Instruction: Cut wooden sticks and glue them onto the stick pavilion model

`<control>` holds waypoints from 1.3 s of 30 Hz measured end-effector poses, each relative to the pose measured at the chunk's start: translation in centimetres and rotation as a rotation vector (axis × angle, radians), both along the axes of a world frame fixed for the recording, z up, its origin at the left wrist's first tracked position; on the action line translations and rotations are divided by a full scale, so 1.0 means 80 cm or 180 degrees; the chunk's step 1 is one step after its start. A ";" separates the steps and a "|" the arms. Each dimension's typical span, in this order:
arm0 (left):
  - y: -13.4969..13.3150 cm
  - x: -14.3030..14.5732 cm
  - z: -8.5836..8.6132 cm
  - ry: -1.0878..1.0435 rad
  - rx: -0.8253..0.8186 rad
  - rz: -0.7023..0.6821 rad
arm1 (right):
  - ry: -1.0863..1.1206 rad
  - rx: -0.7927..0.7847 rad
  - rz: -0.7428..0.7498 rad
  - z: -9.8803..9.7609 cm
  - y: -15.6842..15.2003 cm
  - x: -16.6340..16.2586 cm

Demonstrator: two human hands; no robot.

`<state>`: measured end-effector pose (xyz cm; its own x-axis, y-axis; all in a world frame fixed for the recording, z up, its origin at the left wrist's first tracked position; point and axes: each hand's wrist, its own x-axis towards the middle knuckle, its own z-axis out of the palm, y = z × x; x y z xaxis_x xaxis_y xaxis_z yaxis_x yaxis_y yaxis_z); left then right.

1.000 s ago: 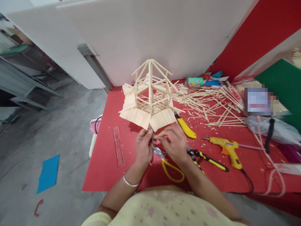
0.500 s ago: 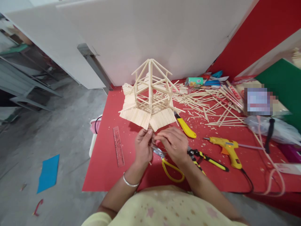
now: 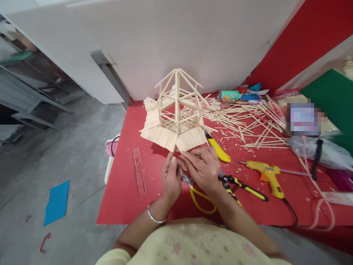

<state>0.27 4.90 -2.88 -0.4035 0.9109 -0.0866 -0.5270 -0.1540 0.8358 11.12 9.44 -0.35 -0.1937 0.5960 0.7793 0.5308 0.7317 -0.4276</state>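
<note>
A pale wooden-stick model (image 3: pixel 177 99) stands on the red table, an open frame of posts and beams with slanted panels of sticks around its base. My left hand (image 3: pixel 171 178) is just in front of the model's near corner, its fingers curled and thumb raised; whatever is in them is hidden. Beside it, my right hand (image 3: pixel 204 167) has thumb and fingers drawn together at the tip of the front right panel (image 3: pixel 192 140). Whether it touches the panel or pinches a small piece, I cannot tell. Scissors with yellow handles (image 3: pixel 208 212) lie beneath my hands.
A yellow utility knife (image 3: pixel 219 149), black-and-yellow pliers (image 3: pixel 249 190) and a yellow glue gun (image 3: pixel 271 176) lie to the right. Loose sticks (image 3: pixel 256 123) spread behind them. A clear ruler (image 3: pixel 139 171) is at left. A white wall (image 3: pixel 165 40) rises behind the table.
My right fingertips have moved slightly up toward the model's front corner. My left hand has turned and shifted a little right and down. The model stays in place.
</note>
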 end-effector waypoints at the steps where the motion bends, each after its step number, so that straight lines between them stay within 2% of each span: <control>1: -0.001 0.000 0.000 0.0037 0.0006 0.0007 | -0.0012 0.0006 0.0005 0.000 0.000 0.000; 9: -0.002 0.000 -0.007 0.0140 0.0058 0.0017 | -0.0046 -0.0080 0.0028 -0.007 0.000 0.000; 15: 0.001 0.000 -0.004 0.0156 0.0099 0.0045 | -0.0033 -0.0168 0.0039 -0.012 0.000 0.000; 39: 0.004 -0.002 -0.001 0.0214 0.0166 0.0039 | -0.0176 -0.0077 0.0031 -0.004 0.002 0.001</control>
